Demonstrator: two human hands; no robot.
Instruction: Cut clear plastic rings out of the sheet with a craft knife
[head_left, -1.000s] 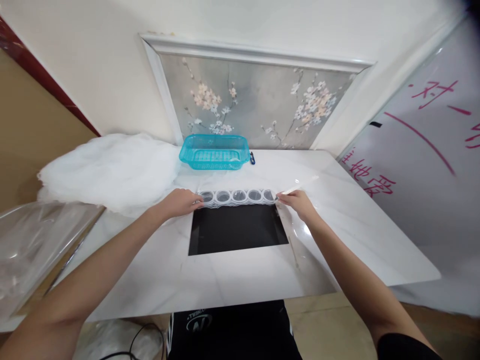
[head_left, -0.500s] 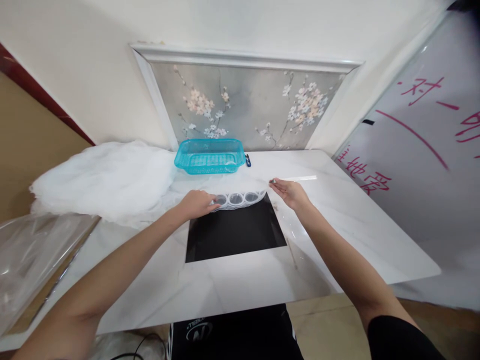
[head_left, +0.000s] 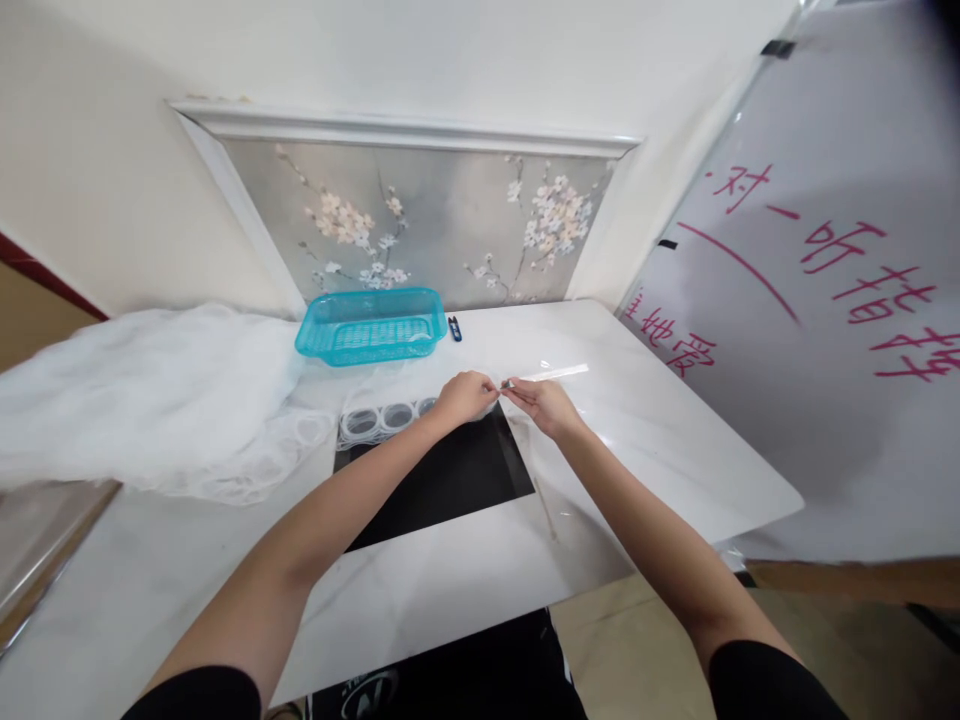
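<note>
Reaching toward twelve o'clock, left hand [head_left: 463, 398] pinches lace trim [head_left: 397, 416]; right hand [head_left: 551, 406] grips small metallic tool [head_left: 507, 384]; trim runs nine-to-three.

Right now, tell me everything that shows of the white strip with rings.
The white strip looks like thin, see-through lace or netting. Two of its rings show whole and a third in part, their centres dark. It lies along the far edge of the black sheet, with a slightly wavy near edge. The left grip hides much of its right part; whether it pinches the strip cannot be told.
</note>
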